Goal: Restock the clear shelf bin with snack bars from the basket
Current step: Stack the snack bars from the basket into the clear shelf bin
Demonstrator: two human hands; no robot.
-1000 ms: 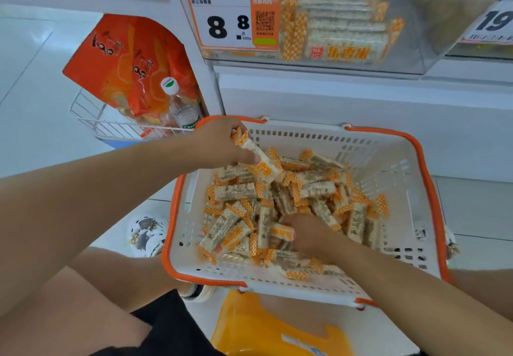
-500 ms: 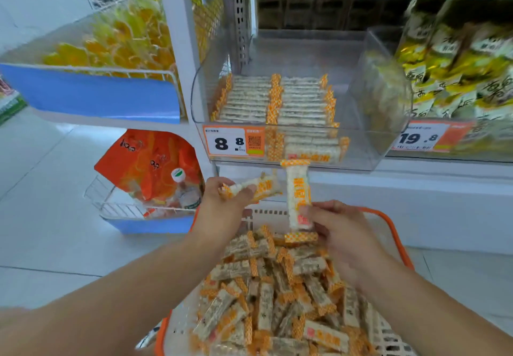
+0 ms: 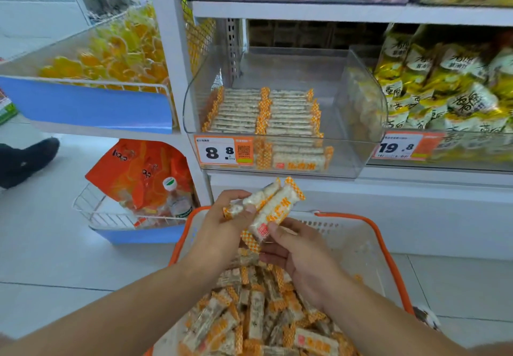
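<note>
1. Shelf (image 3: 305,11): fills more of the view than half a second ago; the row above the bin now shows pink packs.
2. Basket (image 3: 388,244), white with an orange rim, sits low in view under both forearms. It is piled with loose bars (image 3: 258,317). Its far rim lies lower in frame than before, below the bin's front wall.
3. Bin (image 3: 358,97), clear plastic, on the middle shelf row, above and beyond the basket. Two neat rows of bars lie flat on its left side; the right side is bare. Price tag (image 3: 222,150) reading 8.8 is on its front wall. Stock in the bin unchanged.
4. Left hand (image 3: 222,225): closed on one bar (image 3: 259,197), thumb on top, the bar tilted up to the right. Same bar as earlier, now raised.
5. Right hand (image 3: 299,247): fingers pinch the lower end of a second bar (image 3: 277,208). Earlier this bar stood upright and apart; it now leans up to the right, lying against the left hand's bar.
6. Both held bars are over the basket's far rim, just below the bin front, not in the bin.
</note>
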